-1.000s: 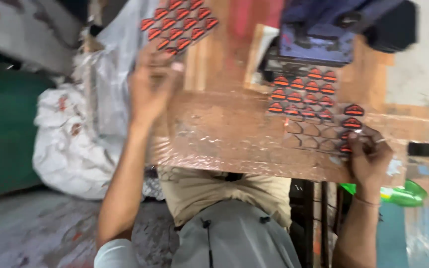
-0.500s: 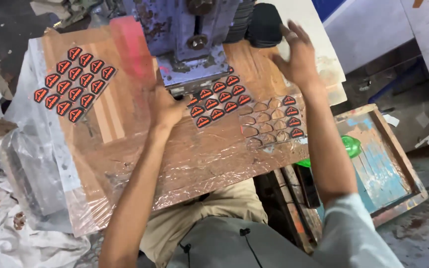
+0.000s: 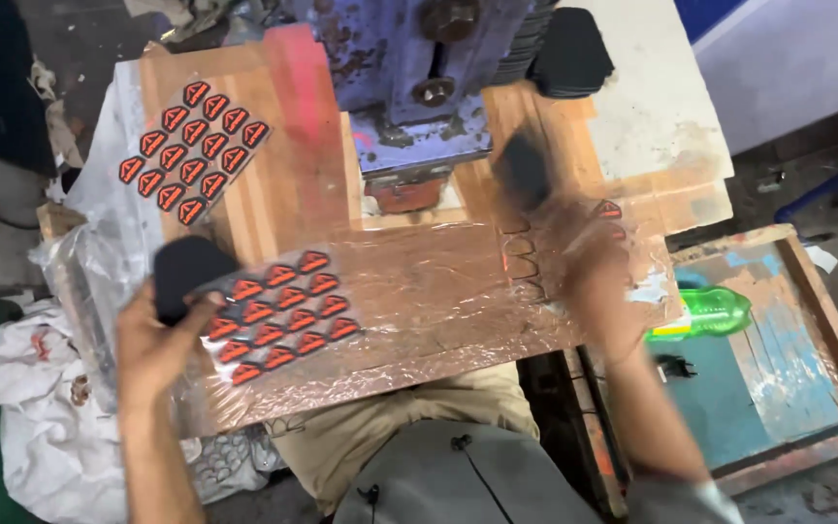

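Note:
My left hand (image 3: 152, 340) grips a black shield-shaped piece (image 3: 186, 272) at the left end of a clear film sheet (image 3: 419, 291) lying across the wooden table. The film carries rows of red-orange emblems (image 3: 283, 315) just right of that hand. My right hand (image 3: 589, 272) is blurred by motion over the film's right end, where a few emblem outlines (image 3: 521, 262) show. It seems to hold a second black piece (image 3: 524, 170) just below the blue press (image 3: 419, 78).
A second sheet of red emblems (image 3: 191, 150) lies on the wooden board (image 3: 283, 165) at the back left. A stack of black pieces (image 3: 569, 53) sits right of the press. A green bottle (image 3: 705, 315) rests in a wooden tray (image 3: 807, 291) on the right. White sacks (image 3: 31, 417) are piled on the left.
The emblems on the film have shifted left. My left hand has dropped to the film's left end with a black piece. My right hand has swung down from the upper right.

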